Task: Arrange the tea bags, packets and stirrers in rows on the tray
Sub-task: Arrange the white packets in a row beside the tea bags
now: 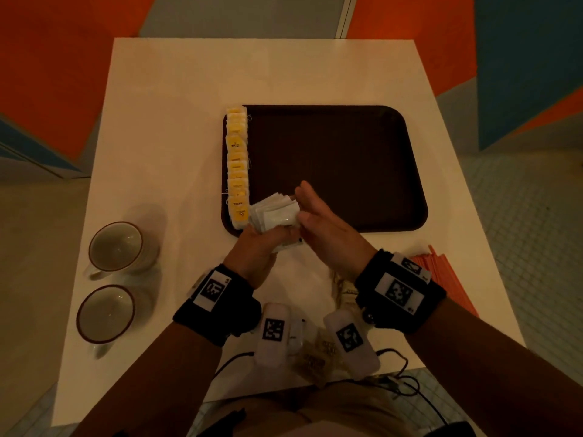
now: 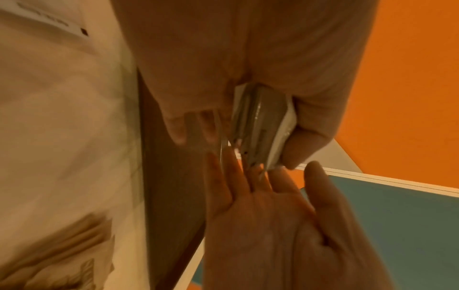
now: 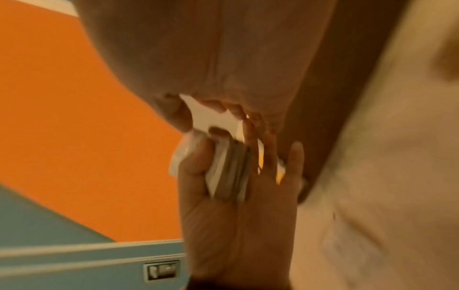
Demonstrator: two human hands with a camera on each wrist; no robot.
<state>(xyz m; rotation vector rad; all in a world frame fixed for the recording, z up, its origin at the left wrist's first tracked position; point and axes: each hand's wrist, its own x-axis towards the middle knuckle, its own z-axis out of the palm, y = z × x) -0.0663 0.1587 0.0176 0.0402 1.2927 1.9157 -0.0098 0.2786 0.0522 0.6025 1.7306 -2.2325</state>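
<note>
A row of yellow tea bags (image 1: 237,165) lies along the left edge of the dark brown tray (image 1: 340,171). Over the tray's near left corner my left hand (image 1: 257,244) grips a fanned stack of white packets (image 1: 275,213). In the left wrist view the stack (image 2: 261,125) sits between its thumb and fingers. My right hand (image 1: 315,212) is flat, its straight fingers (image 2: 238,176) touching the stack's right side. Orange stirrers (image 1: 441,272) lie on the table to the right. Brown packets (image 1: 315,357) lie near the front edge, partly hidden by my wrists.
Two white cups with dark rims (image 1: 116,247) (image 1: 105,313) stand at the table's left front. The white table (image 1: 176,121) has orange and blue walls behind it. Cables (image 1: 400,380) hang at the front edge.
</note>
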